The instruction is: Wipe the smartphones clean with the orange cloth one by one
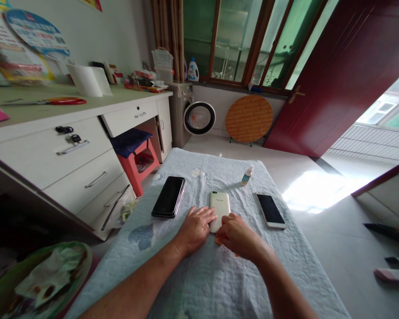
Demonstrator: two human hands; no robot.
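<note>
A white phone [219, 206] lies face down in the middle of a pale blue quilted cloth [199, 274]. My left hand [195, 227] rests flat beside it, fingers stretched out and touching its left edge. My right hand [236, 235] is curled at the phone's near end, fingers pressed together on its lower corner; something orange shows under the hand, too hidden to name. A black phone [169, 196] lies screen up to the left. A white-framed phone [270, 210] lies screen up to the right.
A small spray bottle [247, 175] stands at the cloth's far side, with small white pads [197, 173] nearby. A white desk with drawers [73, 155] and a red stool [137, 156] stand to the left. A green bin [36, 279] sits at lower left.
</note>
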